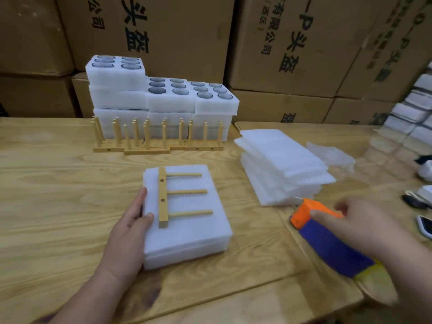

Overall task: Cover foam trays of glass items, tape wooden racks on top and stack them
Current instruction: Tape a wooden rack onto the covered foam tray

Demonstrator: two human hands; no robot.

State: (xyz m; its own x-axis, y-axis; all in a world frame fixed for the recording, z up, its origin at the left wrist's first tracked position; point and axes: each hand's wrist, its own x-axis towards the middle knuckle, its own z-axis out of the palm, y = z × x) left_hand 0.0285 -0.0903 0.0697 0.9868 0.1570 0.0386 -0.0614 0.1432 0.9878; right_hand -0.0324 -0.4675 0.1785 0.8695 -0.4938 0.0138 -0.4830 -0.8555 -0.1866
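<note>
Near table centre: covered tray [187,220], rack [163,197] lying loose on its lid, untaped. Left hand [132,223] steadies the tray's left edge, thumb on top, fingers fairly straight. Right hand [364,228] is blurred, wrapped round the tape gun [313,216]. Risk: the first tape pull could skid rack or lid. Foam sheets [282,164] crowd the right; open table lies left and front.

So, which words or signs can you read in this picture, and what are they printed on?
"头盔": middle box, large black print.
"P头盔": right box, large print; the start is cut off.
"有限公司" and "(西区)": same right box, smaller print.
"公司": end of the small line on the middle box.
Far-right box: same kind of print, too blurred to read.
</note>
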